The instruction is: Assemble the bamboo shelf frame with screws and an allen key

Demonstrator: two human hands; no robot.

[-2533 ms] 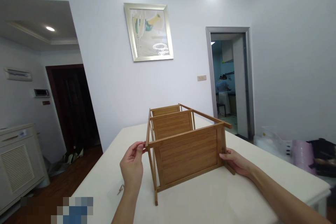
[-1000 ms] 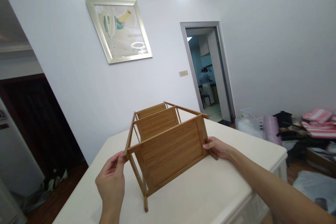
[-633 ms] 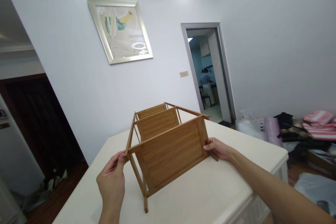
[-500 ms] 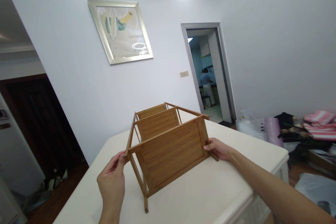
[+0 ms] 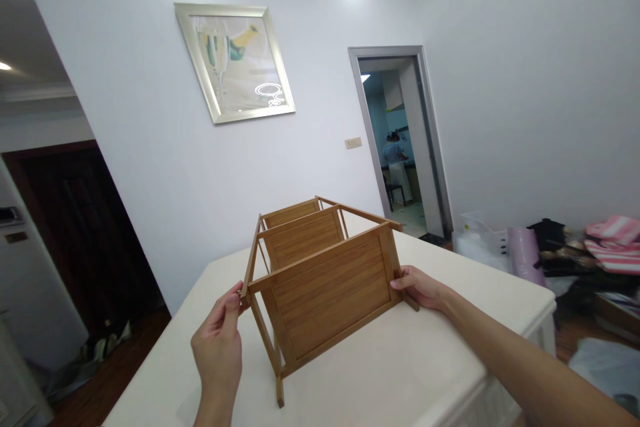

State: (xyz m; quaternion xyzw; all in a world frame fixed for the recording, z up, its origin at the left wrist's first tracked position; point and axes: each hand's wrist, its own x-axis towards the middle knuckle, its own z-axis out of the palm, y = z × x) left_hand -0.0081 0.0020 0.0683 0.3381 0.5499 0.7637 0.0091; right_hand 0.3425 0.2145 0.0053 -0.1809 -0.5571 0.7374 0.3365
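Note:
A brown wooden shelf rack (image 5: 330, 293) lies on its side on a cream table (image 5: 360, 360), one panelled shelf facing me and others behind it. My left hand (image 5: 220, 333) is closed in a pinch at the end of the rack's upper left rail. A tiny shiny bit shows at its fingertips, too small to name. My right hand (image 5: 419, 287) grips the right edge of the nearest shelf, thumb on the panel's face and fingers behind, partly hidden.
Plastic bags (image 5: 477, 240), a purple roll (image 5: 525, 257) and a pink striped cloth (image 5: 615, 243) are piled at the right. A person (image 5: 395, 157) stands beyond the doorway (image 5: 433, 147). A framed picture (image 5: 240, 60) hangs on the wall.
The view has shifted slightly. My left fingers have shifted a little at the rail end, and a shiny bit now shows there. My right hand keeps its grip on the rack.

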